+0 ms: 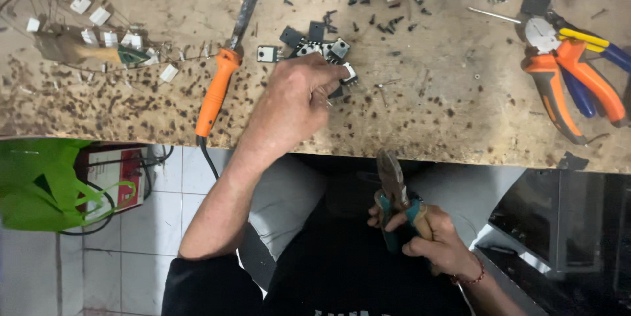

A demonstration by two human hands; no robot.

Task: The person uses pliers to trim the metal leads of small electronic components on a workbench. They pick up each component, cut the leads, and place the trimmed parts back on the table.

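From the head camera, we see our left hand (296, 96) on the scarred workbench (447, 105), fingertips pinching a small black component (349, 74) at the edge of a pile of similar parts (315, 43). Our right hand (434, 237), below the bench edge, is closed around teal-handled pliers (394, 191). An orange-handled soldering iron (220, 86) lies just left.

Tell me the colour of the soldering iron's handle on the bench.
Orange, on the soldering iron lying left of the left hand; head view.

Single head-worn view, looking steeply down — close over workbench (460, 112) edge, lap below
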